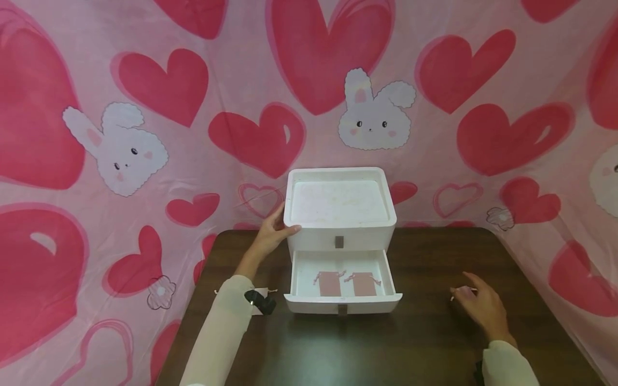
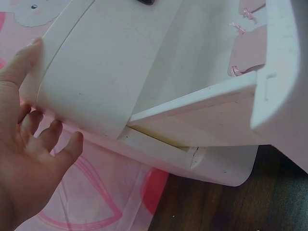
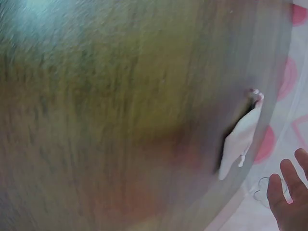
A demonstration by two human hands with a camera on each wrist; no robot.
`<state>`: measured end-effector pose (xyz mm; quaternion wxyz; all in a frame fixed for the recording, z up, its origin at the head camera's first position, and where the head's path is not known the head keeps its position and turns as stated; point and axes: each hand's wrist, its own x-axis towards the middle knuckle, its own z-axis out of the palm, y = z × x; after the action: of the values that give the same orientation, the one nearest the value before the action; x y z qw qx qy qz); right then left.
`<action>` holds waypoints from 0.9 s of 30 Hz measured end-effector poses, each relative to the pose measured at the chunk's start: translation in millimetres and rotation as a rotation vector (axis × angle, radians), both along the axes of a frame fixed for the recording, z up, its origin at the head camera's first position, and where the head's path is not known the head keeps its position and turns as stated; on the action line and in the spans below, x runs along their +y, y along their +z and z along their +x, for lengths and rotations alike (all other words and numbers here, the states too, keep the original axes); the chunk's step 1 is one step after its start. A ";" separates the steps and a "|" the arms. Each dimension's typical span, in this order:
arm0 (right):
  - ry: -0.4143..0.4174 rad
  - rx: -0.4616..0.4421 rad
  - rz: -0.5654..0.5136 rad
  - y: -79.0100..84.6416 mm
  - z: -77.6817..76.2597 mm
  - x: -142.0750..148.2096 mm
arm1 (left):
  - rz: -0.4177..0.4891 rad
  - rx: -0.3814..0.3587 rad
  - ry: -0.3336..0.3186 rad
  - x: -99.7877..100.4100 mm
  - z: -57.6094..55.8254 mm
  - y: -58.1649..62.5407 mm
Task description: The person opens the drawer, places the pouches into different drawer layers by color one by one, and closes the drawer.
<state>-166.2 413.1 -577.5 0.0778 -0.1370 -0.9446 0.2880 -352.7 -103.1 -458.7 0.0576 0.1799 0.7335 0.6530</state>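
Observation:
A white two-drawer unit [image 1: 340,201] stands at the back of the dark table, its lower drawer [image 1: 304,265] pulled out. Two pink drawstring pouches, a left one [image 1: 330,284] and a right one [image 1: 364,284], lie side by side in that drawer. My left hand [image 1: 271,234] rests on the unit's upper left corner, thumb over the top edge, fingers loosely bent along the side. At the right, my right hand [image 1: 485,308] is over another pale pink pouch [image 3: 241,139]. In the right wrist view its spread fingers are apart from that pouch, which lies near the table's edge.
A pale pouch [image 1: 261,292] lies on the table left of the drawer, partly hidden beneath my left forearm. The unit's shallow tray top [image 1: 338,201] has a raised rim. Pink heart-and-rabbit cloth [image 1: 241,69] hangs behind the dark wooden table [image 1: 309,348].

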 end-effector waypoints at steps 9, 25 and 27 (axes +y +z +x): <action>-0.041 0.003 0.018 -14.6 2.7 9.2 | 0.006 0.022 0.002 -0.6 -0.4 -1.5; -0.106 -0.006 0.023 -46.2 7.0 19.0 | 0.018 0.030 -0.010 -0.2 1.4 1.1; -0.106 0.001 0.020 -46.9 6.9 18.2 | 0.019 0.032 -0.011 0.4 1.2 1.0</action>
<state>-159.3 431.4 -624.4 0.0950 -0.1859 -0.9388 0.2741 -351.6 -102.7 -457.7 0.0477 0.1952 0.7271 0.6565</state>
